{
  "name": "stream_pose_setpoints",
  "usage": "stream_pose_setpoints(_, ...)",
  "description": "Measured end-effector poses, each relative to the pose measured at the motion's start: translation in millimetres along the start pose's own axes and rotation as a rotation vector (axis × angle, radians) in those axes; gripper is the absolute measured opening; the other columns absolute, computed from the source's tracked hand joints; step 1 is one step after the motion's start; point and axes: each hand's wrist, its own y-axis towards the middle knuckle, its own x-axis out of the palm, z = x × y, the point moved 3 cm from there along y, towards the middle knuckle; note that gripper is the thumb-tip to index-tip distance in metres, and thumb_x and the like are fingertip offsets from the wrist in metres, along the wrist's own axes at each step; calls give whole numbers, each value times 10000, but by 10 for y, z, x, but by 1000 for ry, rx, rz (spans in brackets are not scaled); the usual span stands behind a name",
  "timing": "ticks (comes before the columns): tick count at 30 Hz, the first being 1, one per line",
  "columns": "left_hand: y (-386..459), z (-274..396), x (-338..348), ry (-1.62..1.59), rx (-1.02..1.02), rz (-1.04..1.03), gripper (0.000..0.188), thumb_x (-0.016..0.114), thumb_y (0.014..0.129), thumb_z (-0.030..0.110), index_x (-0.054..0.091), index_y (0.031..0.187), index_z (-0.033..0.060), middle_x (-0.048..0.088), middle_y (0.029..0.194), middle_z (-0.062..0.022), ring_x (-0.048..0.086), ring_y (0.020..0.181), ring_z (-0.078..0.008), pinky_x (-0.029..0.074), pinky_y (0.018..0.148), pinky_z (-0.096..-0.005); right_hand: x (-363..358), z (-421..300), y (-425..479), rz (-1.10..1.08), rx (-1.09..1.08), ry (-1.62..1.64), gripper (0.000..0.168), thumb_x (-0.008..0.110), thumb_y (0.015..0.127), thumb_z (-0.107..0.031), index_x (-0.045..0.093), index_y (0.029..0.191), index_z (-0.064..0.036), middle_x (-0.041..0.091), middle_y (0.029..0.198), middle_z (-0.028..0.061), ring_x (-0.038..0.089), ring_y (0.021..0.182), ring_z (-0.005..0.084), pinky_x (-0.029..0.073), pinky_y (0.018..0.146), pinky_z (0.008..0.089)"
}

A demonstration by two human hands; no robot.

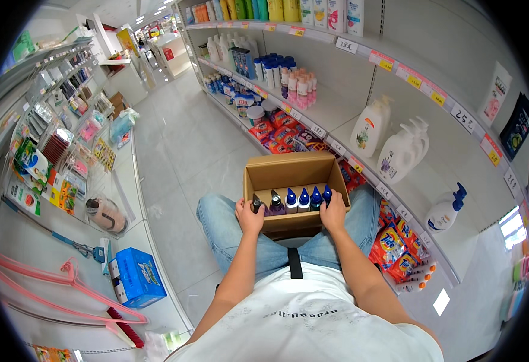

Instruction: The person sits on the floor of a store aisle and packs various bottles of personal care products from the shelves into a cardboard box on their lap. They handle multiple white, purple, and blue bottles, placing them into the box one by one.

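Note:
An uncovered cardboard box point(291, 169) stands between my knees. Inside, along its near wall, is a row of several pump bottles, some with blue tops point(304, 199) and two with dark tops point(276, 201). My left hand point(251, 216) is at the box's near left corner, its fingers round the dark top of the leftmost bottle. At the near right corner is my right hand point(333, 210), its fingers over the wall beside the rightmost blue-topped bottle; whether they grip the bottle or the box I cannot tell.
Shop shelves on the right hold white pump bottles point(402, 149), a blue-topped pump bottle point(443, 212) and pink bottles point(300, 88). Detergent bags point(391, 244) lie on the bottom shelf by my right knee. Across the tiled aisle, a left shelf holds a blue package point(140, 277) and pink hangers point(70, 280).

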Motion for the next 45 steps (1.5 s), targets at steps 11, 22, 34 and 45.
stream_pose_setpoints(11,38,-38,23,23,5,14,459,832,788,312,664,1088,7,484,1369,-197,484,1248,-399,407,1070,-462,18,-11,26,-28,36,3,481,644,835,-81,498,1284,13,566,1152,231,579,1073,440,475,921,503)
stream_pose_setpoints(22,89,15,46,42,-54,57,405,817,770,259,685,1077,29,526,1316,-186,508,1192,-394,436,1027,-463,65,-51,74,10,150,-9,547,555,783,-48,482,1322,12,541,1273,236,573,1093,462,465,937,516)
stream_pose_setpoints(34,111,314,-124,131,37,-15,345,823,759,227,760,1056,64,519,1367,-190,506,1231,-385,424,1059,-451,66,-21,181,209,218,26,591,521,750,-3,458,1338,0,517,1272,208,590,894,372,485,839,435)
stream_pose_setpoints(45,193,621,-403,-254,119,203,218,771,806,77,697,975,-38,591,1285,-167,617,1079,-303,495,943,-384,57,-209,173,285,242,683,349,554,837,72,493,1169,-17,486,1021,48,422,692,83,372,610,221)
